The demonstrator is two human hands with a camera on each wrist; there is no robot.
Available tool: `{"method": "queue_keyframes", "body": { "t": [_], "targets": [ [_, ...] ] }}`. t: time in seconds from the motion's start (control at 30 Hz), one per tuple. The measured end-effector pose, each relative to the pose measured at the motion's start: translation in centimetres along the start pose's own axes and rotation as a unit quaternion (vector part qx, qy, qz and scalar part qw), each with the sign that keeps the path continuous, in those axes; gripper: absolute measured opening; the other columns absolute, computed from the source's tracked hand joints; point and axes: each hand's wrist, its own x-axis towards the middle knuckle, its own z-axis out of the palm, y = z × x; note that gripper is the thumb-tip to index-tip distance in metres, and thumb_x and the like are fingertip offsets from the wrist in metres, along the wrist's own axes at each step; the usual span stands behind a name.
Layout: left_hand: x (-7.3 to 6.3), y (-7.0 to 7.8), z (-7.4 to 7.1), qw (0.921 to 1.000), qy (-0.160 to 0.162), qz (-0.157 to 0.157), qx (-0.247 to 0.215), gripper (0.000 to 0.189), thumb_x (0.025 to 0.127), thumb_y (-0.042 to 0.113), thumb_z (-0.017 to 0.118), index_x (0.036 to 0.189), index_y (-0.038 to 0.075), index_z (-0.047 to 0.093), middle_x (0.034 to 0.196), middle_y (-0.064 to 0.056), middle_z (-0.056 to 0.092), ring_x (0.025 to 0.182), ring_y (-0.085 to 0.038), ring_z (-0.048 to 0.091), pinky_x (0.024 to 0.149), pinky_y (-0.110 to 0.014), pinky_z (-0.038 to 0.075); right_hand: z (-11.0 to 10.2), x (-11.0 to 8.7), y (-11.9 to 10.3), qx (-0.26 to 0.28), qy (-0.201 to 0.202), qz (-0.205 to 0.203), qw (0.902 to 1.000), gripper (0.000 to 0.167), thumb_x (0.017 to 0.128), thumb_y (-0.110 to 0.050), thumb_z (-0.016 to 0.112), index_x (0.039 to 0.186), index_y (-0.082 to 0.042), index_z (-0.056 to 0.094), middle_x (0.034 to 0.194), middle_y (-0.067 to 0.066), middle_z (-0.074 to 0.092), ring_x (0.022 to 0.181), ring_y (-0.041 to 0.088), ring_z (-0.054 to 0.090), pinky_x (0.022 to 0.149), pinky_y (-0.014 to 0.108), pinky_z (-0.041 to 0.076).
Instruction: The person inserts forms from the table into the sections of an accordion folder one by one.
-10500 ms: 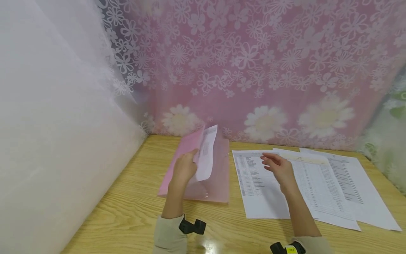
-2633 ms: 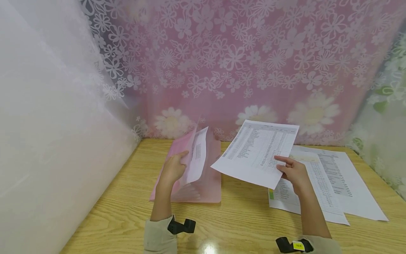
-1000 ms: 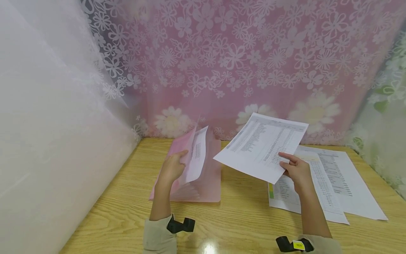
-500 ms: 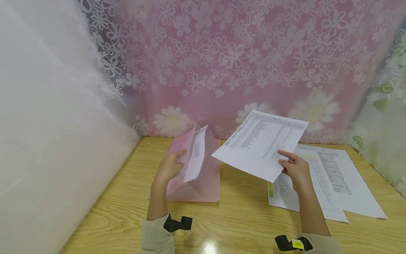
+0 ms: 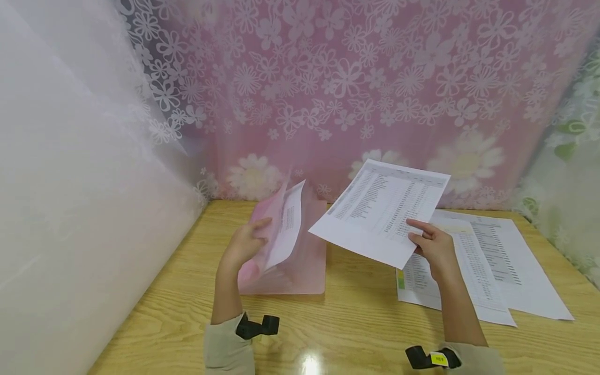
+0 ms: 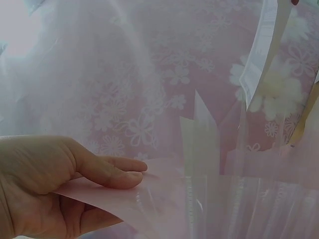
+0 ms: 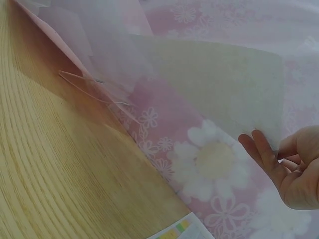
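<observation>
In the head view, a pink plastic folder point(image 5: 311, 265) with clear inner pockets stands partly open on the table's left side. My left hand point(image 5: 241, 245) pinches its front cover, thumb on top and fingers beneath, as the left wrist view shows of the cover point(image 6: 154, 194). One printed sheet point(image 5: 289, 224) stands tilted inside the folder. My right hand point(image 5: 437, 250) pinches another printed sheet point(image 5: 382, 211) by its lower right edge, raised and tilted over the table. From the right wrist view, this sheet's plain back point(image 7: 219, 84) is visible, with fingers point(image 7: 266, 152) behind it.
Two more printed sheets overlap on the right: one with a yellow and green strip point(image 5: 417, 286), the other point(image 5: 520, 271) farther right. An elastic cord point(image 7: 82, 92) hangs off the folder. Floral curtains point(image 5: 347, 104) border the wooden table point(image 5: 356, 323) behind and at the sides.
Since the oldest frame, my right hand has picked up the leftmost sheet from the table. Lately the left hand has drawn the folder's cover slightly left; the held sheet shifts only a little.
</observation>
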Motion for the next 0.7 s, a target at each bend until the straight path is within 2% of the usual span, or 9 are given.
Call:
{"method": "queue_keyframes", "body": {
  "t": [0.13,0.23,0.3,0.37,0.43,0.5,0.6,0.7],
  "targets": [
    [0.0,0.0,-0.1,1.0000,-0.002,0.002,-0.005,0.049,0.083,-0.006,0.054,0.131,0.000,0.050,0.133,-0.016,0.047,0.045,-0.009,0.028,0.048,-0.024,0.034,0.2,-0.1,0.0,0.001,-0.006,-0.001,1.0000,0.046,0.081,-0.033,0.069,0.125,-0.023,0.059,0.118,0.009,0.059,0.091,0.021,0.062,0.066,0.028,0.052],
    [0.0,0.0,-0.1,1.0000,0.000,0.009,0.003,0.048,0.083,-0.006,0.054,0.130,-0.001,0.050,0.133,-0.015,0.047,0.059,-0.016,0.042,0.054,-0.027,0.037,0.4,-1.0,-1.5,0.012,-0.026,0.002,0.9996,0.042,0.082,-0.027,0.069,0.123,-0.020,0.061,0.113,0.007,0.062,0.089,0.018,0.063,0.065,0.027,0.052],
    [0.0,0.1,-0.1,0.9999,0.000,0.012,0.010,0.048,0.083,-0.005,0.055,0.130,-0.001,0.049,0.133,-0.015,0.047,0.076,-0.022,0.049,0.061,-0.030,0.039,0.8,-2.6,-3.9,0.001,-0.048,0.003,0.9988,0.043,0.085,-0.022,0.066,0.126,-0.014,0.058,0.113,0.009,0.062,0.088,0.017,0.063,0.066,0.028,0.052],
    [0.0,0.2,-0.2,0.9997,0.000,0.018,0.015,0.048,0.083,-0.005,0.055,0.130,-0.002,0.049,0.133,-0.015,0.047,0.094,-0.026,0.047,0.071,-0.033,0.039,1.4,-4.4,-6.8,-0.014,-0.060,0.004,0.9981,0.042,0.088,-0.015,0.063,0.128,-0.006,0.055,0.113,0.013,0.061,0.084,0.014,0.063,0.066,0.027,0.052],
    [0.0,0.3,-0.1,0.9997,-0.003,0.021,0.014,0.048,0.083,-0.005,0.055,0.130,-0.003,0.048,0.133,-0.016,0.046,0.099,-0.028,0.046,0.077,-0.035,0.038,2.1,-6.1,-9.3,-0.034,-0.069,0.002,0.9970,0.042,0.090,-0.010,0.058,0.130,0.002,0.050,0.116,0.019,0.058,0.082,0.010,0.063,0.067,0.026,0.052],
    [0.0,0.3,-0.1,0.9996,-0.005,0.024,0.012,0.048,0.083,-0.006,0.054,0.130,-0.004,0.048,0.133,-0.017,0.046,0.100,-0.028,0.046,0.079,-0.035,0.038,2.6,-7.4,-11.1,-0.062,-0.074,0.003,0.9953,0.043,0.092,-0.009,0.054,0.132,0.005,0.045,0.120,0.023,0.054,0.080,0.006,0.062,0.068,0.025,0.051],
    [0.0,0.4,0.0,0.9997,-0.004,0.024,0.009,0.048,0.082,-0.007,0.054,0.130,-0.005,0.048,0.133,-0.017,0.046,0.093,-0.026,0.049,0.074,-0.033,0.041,3.1,-8.1,-12.2,-0.072,-0.083,0.009,0.9939,0.043,0.093,-0.008,0.051,0.133,0.005,0.043,0.124,0.027,0.050,0.080,0.004,0.061,0.068,0.024,0.051],
    [0.0,0.5,0.2,0.9998,-0.006,0.016,0.007,0.049,0.082,-0.007,0.054,0.130,-0.004,0.048,0.133,-0.016,0.046,0.070,-0.021,0.048,0.064,-0.030,0.041,3.3,-8.2,-12.2,-0.071,-0.091,0.011,0.9933,0.043,0.094,-0.007,0.051,0.134,0.005,0.042,0.125,0.028,0.049,0.080,0.005,0.061,0.069,0.024,0.051]
  ]
}}
